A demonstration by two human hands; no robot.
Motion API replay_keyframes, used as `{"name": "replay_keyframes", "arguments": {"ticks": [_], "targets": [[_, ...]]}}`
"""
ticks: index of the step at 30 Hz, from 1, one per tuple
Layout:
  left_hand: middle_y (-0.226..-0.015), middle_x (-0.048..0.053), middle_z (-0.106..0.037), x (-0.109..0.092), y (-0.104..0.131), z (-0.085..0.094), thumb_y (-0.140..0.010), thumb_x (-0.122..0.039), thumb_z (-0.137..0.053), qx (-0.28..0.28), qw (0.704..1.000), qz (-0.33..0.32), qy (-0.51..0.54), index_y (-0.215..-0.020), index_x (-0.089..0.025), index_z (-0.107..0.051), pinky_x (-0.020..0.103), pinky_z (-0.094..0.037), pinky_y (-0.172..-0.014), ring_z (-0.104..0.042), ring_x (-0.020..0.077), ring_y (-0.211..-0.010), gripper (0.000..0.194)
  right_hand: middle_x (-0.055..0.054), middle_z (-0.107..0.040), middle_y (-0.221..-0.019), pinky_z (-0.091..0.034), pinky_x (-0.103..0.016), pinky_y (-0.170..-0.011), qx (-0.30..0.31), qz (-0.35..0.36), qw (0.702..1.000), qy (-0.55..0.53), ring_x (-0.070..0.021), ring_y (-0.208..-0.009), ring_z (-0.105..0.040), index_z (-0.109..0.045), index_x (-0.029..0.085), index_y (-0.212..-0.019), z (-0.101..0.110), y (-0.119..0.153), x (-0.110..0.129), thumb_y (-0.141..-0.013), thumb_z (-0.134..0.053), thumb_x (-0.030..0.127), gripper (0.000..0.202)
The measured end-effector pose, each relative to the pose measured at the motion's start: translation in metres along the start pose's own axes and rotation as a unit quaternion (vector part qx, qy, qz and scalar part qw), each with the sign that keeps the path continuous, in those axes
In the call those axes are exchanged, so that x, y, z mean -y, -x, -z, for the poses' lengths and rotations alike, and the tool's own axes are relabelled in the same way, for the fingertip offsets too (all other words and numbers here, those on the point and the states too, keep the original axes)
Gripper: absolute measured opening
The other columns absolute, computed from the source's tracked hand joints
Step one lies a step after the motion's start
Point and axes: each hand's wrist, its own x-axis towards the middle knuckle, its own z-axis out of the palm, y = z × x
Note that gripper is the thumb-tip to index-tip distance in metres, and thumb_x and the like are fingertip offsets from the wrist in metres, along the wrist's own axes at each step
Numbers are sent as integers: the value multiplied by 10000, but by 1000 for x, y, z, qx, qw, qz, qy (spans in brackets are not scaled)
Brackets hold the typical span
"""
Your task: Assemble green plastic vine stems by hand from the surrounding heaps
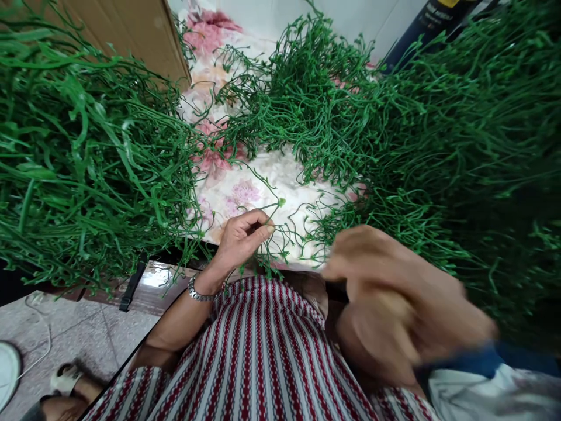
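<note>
My left hand (248, 234), with a metal watch on the wrist, pinches a thin green plastic stem (281, 202) between thumb and forefinger. Fine loose stems hang below and beside these fingers. On the lower right, my right hand (377, 330) is smeared by motion, and its fingers cannot be made out. Another person's blurred hand (394, 263), coming from a blue sleeve, overlaps it from above. Under the stems lies a white cloth with pink flowers (276, 166).
Big heaps of green stems stand at the left (87, 158) and right (482, 128), with a smaller pile (319, 99) at the back. A cardboard box (135, 35) is back left, a dark container (421, 35) back right. A person's foot (68, 380) shows lower left.
</note>
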Motion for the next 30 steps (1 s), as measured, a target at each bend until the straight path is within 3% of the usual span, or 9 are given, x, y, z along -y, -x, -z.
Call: {"name": "replay_keyframes", "arguments": {"ticks": [2,5,7,11,18,26,30], "targets": [[-640,-11,-517,-2,3,1,-741,-273,-615,0,1000,-10,-9,-679,-151,-564,211,-324,-535,-416,91,-575,146,-32,-631,-737,-469,-303,-640,0,-21,1000,23,-150,-677,-585,-620,205,-908,-23,-18,-25,-814,-528,161,138],[-705,10,-576,-6,7,-1,-752,-246,-609,7,999,-45,-23,-734,-159,-600,219,-371,-599,-483,111,-644,89,-67,-622,-878,-467,-326,-741,93,-71,992,45,-178,-830,-577,-594,170,-996,-44,-18,-49,-802,-587,250,210],[-724,13,-579,-8,9,-3,-764,-228,-596,13,997,-71,-29,-755,-163,-602,223,-386,-639,-497,118,-681,66,-59,-620,-868,-461,-322,-751,131,-74,988,18,-170,-830,-565,-592,169,-975,-51,-11,-56,-804,-592,270,199],[-708,5,-529,-12,12,-5,-794,-225,-557,24,996,-73,-40,-739,-162,-559,225,-381,-660,-475,114,-687,84,-29,-608,-786,-444,-303,-728,123,-42,992,1,-140,-759,-549,-600,176,-884,-53,-5,-58,-822,-570,227,86],[-691,-16,-460,-15,12,-3,-802,-305,-541,81,994,-23,-70,-742,-160,-515,206,-345,-592,-418,98,-641,159,-48,-592,-750,-397,-331,-707,129,33,985,113,-152,-710,-503,-595,153,-820,-53,-10,-60,-836,-533,215,89],[-554,-35,-400,-20,0,4,-764,-235,-554,158,978,-4,-133,-575,-139,-515,203,-289,-519,-362,85,-555,216,-61,-574,-767,-394,-331,-742,238,73,955,159,-162,-733,-473,-582,152,-807,-47,-12,-65,-867,-425,170,169],[-514,-35,-381,-19,-1,9,-762,-239,-555,176,980,12,-92,-545,-130,-541,204,-255,-476,-325,74,-508,243,-51,-583,-743,-399,-288,-703,283,80,947,132,-145,-699,-483,-583,141,-808,-43,-19,-63,-866,-427,162,168]]}}
